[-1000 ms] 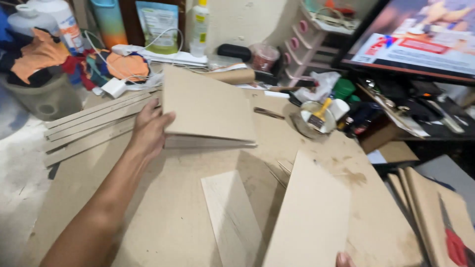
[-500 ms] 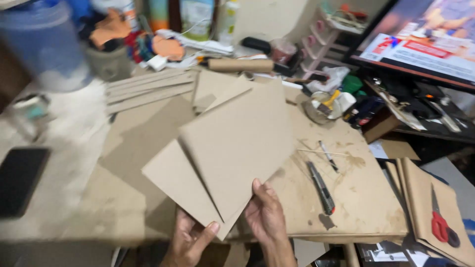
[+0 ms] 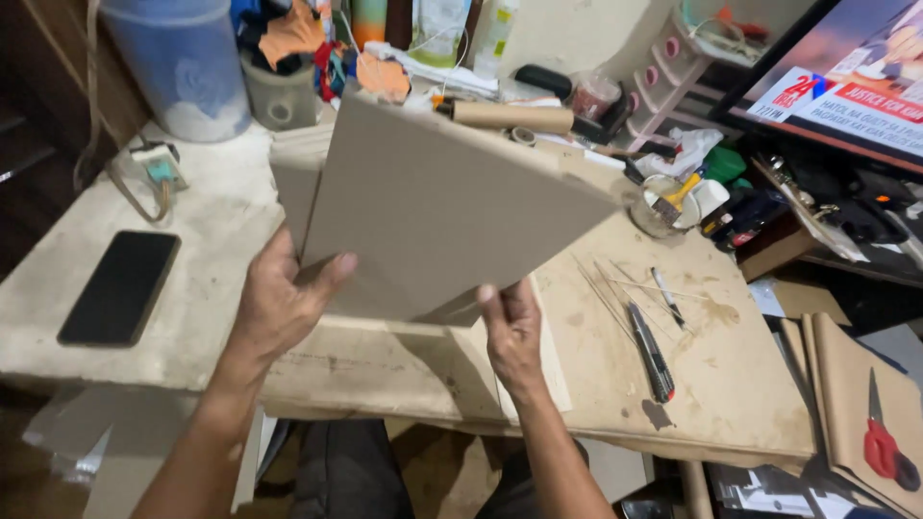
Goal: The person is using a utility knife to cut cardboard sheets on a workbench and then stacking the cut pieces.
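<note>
A stack of brown cardboard sheets (image 3: 452, 207) is lifted off the table and tilted toward me. My left hand (image 3: 279, 303) grips the stack's lower left corner, thumb on the front face. My right hand (image 3: 511, 332) holds the lower right edge from underneath. Below the stack, more flat cardboard (image 3: 385, 370) lies on the worktable (image 3: 731, 384).
A black phone (image 3: 120, 285) lies at the left. A utility knife (image 3: 651, 351), a pen and thin wires lie right of the hands. A glass bowl with a brush (image 3: 665, 204), a cardboard tube (image 3: 514, 117), a blue bucket (image 3: 183, 62) and clutter stand behind. Red scissors (image 3: 880, 447) lie at lower right.
The cardboard sheets were lying on the table with my left hand on them; now both hands hold them gathered and raised toward me. The view has shifted left.
</note>
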